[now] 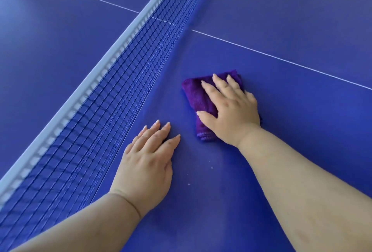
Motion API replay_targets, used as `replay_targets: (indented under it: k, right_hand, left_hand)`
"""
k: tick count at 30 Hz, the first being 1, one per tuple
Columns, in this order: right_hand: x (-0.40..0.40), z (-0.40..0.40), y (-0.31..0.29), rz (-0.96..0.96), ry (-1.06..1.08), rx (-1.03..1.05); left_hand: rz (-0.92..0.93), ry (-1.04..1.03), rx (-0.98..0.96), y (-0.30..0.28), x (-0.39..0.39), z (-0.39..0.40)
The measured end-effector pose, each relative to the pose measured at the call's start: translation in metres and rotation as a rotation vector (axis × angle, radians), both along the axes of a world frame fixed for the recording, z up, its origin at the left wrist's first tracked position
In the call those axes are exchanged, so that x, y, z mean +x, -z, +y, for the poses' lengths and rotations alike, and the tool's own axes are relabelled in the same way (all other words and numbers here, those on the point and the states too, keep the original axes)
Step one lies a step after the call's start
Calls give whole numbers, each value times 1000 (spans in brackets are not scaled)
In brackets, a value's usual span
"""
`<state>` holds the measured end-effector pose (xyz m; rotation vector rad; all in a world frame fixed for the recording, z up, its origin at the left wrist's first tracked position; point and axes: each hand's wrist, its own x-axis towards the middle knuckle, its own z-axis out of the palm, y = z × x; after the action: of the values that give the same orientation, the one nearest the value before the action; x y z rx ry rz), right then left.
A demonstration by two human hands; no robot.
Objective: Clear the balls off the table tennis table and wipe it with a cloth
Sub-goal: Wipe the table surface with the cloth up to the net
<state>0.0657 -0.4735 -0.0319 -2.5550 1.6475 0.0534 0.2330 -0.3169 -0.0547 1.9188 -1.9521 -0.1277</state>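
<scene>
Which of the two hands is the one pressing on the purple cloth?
The right hand, fingers spread flat on the folded purple cloth. The left hand rests on bare table beside the net.

1. Table tennis table: blue playing surface, thin white centre line running across both halves; a few small white specks near the bottom centre.
2. Net: dark blue mesh, white top band, upright, crossing the table diagonally.
3. Cloth: purple, plush, folded into a thick pad, lying flat on the table right of the net.
</scene>
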Motion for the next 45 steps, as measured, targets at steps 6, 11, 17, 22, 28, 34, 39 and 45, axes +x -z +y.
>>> replay_targets:
  k: [6, 11, 17, 22, 28, 34, 39, 45]
  right_hand:
    - [-16, -47, 0, 20, 82, -10]
    - [22, -120, 6, 21, 220, -20]
    - [93, -136, 4, 18, 241, 32]
    - [80, -61, -1, 7, -1, 43]
    - [-10, -31, -1, 21, -75, -25]
    - [12, -102, 4, 28, 179, -24]
    - [68, -124, 3, 42, 190, 15]
    - [94, -48, 1, 41, 15, 37]
  left_hand:
    - [28, -5, 11, 1, -1, -1]
    - [34, 20, -10, 4, -2, -2]
    - [14, 31, 12, 7, -1, -4]
    - [22, 10, 20, 1, -1, -1]
    - [13, 7, 12, 2, -2, 0]
    - [13, 6, 9, 3, -2, -2]
    - [-30, 18, -10, 4, -1, -2]
    - [-36, 41, -99, 5, 1, 0]
